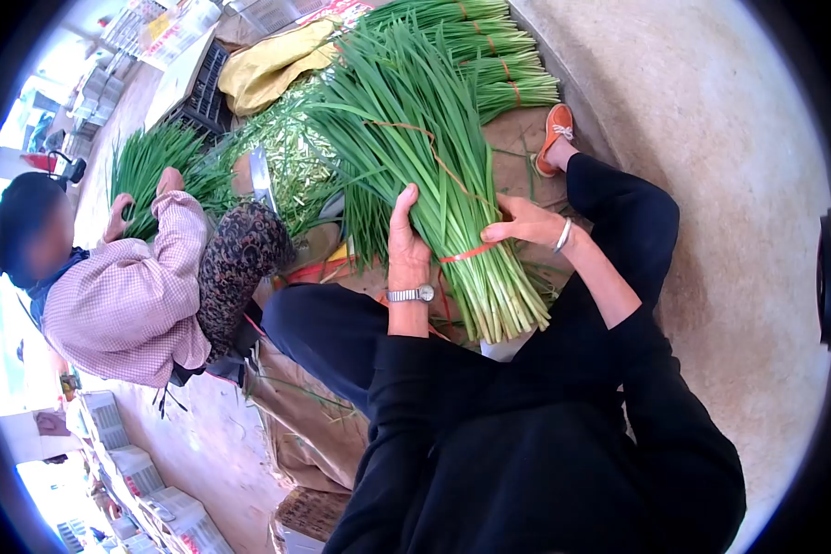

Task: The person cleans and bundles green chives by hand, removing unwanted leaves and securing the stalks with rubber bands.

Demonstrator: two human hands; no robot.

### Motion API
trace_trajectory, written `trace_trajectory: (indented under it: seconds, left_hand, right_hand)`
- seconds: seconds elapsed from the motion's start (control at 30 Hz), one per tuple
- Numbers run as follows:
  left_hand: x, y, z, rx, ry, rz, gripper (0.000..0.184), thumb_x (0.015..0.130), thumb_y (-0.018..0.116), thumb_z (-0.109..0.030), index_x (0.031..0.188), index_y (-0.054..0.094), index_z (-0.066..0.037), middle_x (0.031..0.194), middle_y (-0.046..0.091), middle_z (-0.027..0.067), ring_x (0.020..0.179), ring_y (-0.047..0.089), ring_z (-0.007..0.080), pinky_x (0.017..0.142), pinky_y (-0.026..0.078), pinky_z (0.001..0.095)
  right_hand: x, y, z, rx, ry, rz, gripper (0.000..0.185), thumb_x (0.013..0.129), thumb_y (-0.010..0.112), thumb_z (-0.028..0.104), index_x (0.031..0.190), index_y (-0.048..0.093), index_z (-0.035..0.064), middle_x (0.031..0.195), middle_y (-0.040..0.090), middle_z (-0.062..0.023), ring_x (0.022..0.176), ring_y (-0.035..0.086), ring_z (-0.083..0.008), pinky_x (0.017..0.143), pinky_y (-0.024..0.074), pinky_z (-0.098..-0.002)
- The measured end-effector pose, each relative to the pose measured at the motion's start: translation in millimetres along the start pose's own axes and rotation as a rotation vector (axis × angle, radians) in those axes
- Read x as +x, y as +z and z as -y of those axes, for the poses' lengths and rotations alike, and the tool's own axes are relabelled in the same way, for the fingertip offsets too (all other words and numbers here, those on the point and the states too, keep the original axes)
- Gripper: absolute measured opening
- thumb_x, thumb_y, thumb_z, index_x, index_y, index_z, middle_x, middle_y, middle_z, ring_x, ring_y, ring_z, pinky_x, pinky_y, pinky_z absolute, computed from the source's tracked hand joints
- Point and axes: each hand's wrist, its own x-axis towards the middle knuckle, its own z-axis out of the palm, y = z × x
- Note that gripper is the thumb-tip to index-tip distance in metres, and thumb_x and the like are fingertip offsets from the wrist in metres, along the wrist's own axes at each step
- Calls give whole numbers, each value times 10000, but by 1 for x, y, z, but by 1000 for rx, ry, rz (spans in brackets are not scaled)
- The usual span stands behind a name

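Observation:
A thick bunch of garlic chives (439,175) lies tilted across my lap, leaf tips pointing away and pale stem ends towards me. An orange-red band (469,253) circles its lower stems, and a loose orange strand (431,138) runs over the leaves higher up. My left hand (406,242) grips the bunch from the left side, thumb pointing up along the leaves, fingers hidden beneath. From the right, my right hand (524,222) closes round the stems, its thumb close to the band. More loose chives (365,217) lie just beyond my left hand.
Several banded chive bundles (512,69) are stacked at the far end. A co-worker (129,295) sits at the left, hands on another heap of chives (162,171). Near them are a blade (261,174), scattered trimmings (295,138), a yellow sack (272,66) and a black crate (208,88).

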Motion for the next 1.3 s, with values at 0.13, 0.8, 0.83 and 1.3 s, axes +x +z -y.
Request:
trace_trajectory:
  seconds: [0.13, 0.8, 0.83, 1.3]
  left_hand:
    - [-6, -5, -5, -20, 81, -72, 473, 768, 651, -112, 1202, 499, 2, 1123, 595, 105, 997, 589, 234, 890, 494, 357]
    - [-2, -36, -10, -111, 245, -188, 440, 773, 657, -209, 1143, 538, -5, 1092, 605, 103, 982, 591, 246, 902, 482, 375]
    - [-2, -38, -8, -77, 248, -189, 420, 781, 640, -236, 1129, 547, -20, 1098, 601, 96, 1001, 580, 244, 914, 470, 378]
    - [-4, -47, -9, -80, 296, -267, 484, 819, 560, -372, 1175, 526, -46, 1151, 578, 86, 1032, 570, 242, 906, 470, 383]
  right_hand:
    - [2, -17, 4, -277, 16, -135, 731, 776, 676, 374, 1302, 389, -44, 1203, 535, -173, 1092, 524, -231, 937, 418, -359]
    - [22, -4, 23, 218, -98, -299, 132, 921, 546, 222, 946, 525, 94, 862, 591, 17, 804, 599, -76, 678, 498, -208]
    - [21, -4, 23, 346, -112, -291, 130, 925, 538, 221, 946, 520, 94, 864, 589, 10, 805, 604, -86, 674, 508, -212]
    - [37, -1, 51, 565, -381, -258, 113, 928, 522, 162, 968, 537, 58, 869, 583, -32, 780, 618, -127, 674, 551, -264]
